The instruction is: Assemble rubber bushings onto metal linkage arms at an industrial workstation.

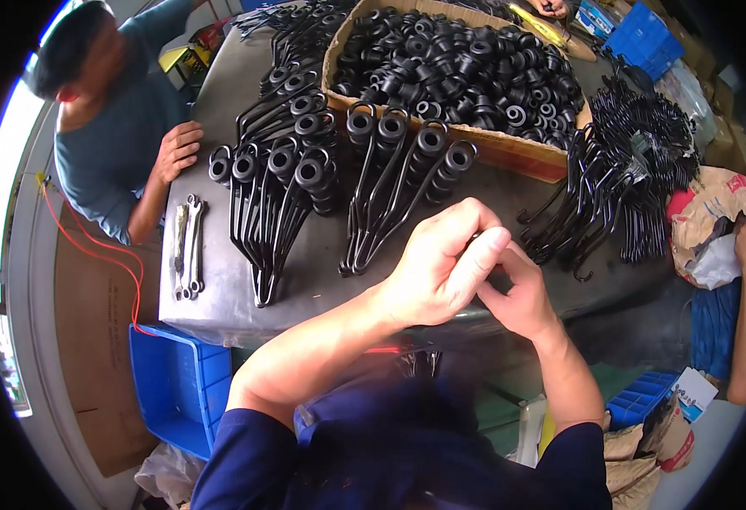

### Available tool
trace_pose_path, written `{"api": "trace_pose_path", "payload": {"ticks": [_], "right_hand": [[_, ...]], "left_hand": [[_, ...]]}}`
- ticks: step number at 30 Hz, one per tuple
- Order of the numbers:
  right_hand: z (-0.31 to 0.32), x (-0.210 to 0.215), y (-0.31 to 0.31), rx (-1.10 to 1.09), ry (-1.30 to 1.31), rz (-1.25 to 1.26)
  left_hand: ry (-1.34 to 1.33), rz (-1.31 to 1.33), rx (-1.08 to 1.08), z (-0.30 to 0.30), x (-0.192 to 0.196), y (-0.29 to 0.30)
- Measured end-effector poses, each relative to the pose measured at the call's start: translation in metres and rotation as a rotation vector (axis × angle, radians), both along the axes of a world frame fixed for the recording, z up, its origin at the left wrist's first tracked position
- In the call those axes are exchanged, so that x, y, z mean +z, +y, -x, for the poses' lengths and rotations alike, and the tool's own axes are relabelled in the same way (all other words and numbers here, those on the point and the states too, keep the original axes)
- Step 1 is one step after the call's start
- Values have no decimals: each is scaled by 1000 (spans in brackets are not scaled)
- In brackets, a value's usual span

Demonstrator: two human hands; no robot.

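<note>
My left hand (445,265) and my right hand (519,293) meet over the table's near edge, fingers curled and pressed together. A small dark bit shows between them, but what they hold is mostly hidden. Just beyond my left hand, several bent black metal rods with ribbed rubber bushings (431,140) on their looped ends lie fanned out. A larger group of the same rods with bushings (281,161) is spread to the left. Right of my hands lies a heap of bare black hooked rods (624,187).
A cardboard box (509,153) of loose black bushings stands at the back of the dark table (211,289). Two wrenches (193,246) lie near its left edge. A co-worker (110,127) stands at the left, and another person's arm (745,323) shows at right. A blue crate (173,387) sits below.
</note>
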State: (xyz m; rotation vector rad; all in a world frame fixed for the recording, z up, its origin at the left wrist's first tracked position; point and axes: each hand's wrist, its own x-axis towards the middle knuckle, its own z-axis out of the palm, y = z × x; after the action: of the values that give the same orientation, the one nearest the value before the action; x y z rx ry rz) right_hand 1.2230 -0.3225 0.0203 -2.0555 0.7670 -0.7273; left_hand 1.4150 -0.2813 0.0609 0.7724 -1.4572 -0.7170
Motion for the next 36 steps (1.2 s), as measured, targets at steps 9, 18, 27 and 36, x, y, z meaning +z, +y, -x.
{"api": "trace_pose_path", "payload": {"ticks": [9, 18, 27, 36], "right_hand": [[-13, 17, -6, 89, 192, 31], [-17, 27, -16, 96, 46, -105], [-67, -52, -24, -452, -405, 91], [-55, 18, -65, -248, -429, 12]], "left_hand": [[30, -16, -8, -1, -4, -5], [104, -80, -15, -1, -5, -11], [40, -41, -42, 1, -5, -10], [53, -77, -23, -2, 0, 3]]}}
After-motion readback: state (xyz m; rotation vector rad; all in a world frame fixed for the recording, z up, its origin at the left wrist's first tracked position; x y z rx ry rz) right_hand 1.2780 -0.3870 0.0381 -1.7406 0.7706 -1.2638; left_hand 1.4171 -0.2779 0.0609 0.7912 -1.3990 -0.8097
